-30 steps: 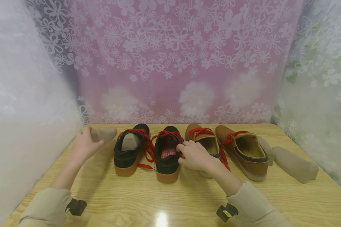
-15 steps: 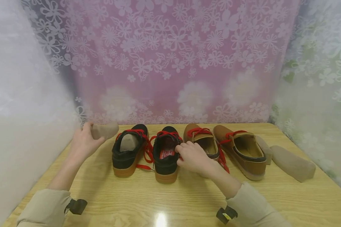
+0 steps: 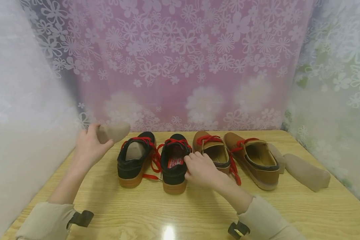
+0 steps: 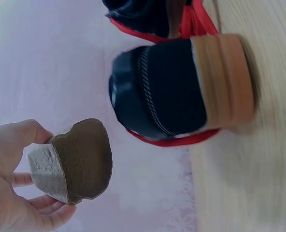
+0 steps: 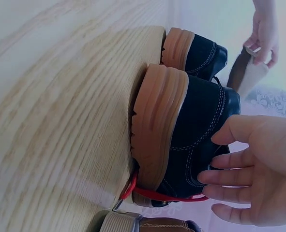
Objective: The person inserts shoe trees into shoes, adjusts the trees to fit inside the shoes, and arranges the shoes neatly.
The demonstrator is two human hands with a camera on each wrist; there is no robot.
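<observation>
My left hand [image 3: 91,148] holds up a beige moulded-pulp shoe insert [image 3: 115,131], with thumb on one side and fingers on the other. In the left wrist view its hollow brown inside [image 4: 87,159] shows. Right of it stands a black shoe [image 3: 129,169] with red laces and another beige insert [image 3: 135,151] inside. Beside that is a second black shoe [image 3: 174,175], its red-printed insole visible. My right hand [image 3: 201,169] is at this shoe's right side; in the right wrist view the fingers [image 5: 230,176] are fairly straight, with tips at the collar.
Two brown shoes [image 3: 262,176] with red laces stand to the right, partly behind my right hand. Beyond them lie two more beige inserts [image 3: 307,171] on the wooden table [image 3: 132,213]. A pink flowered curtain [image 3: 180,66] hangs behind; pale sheets flank both sides.
My left hand has lifted the insert higher and moved it slightly right, towards the left black shoe. The right hand stays by the second black shoe. The view has shifted a little.
</observation>
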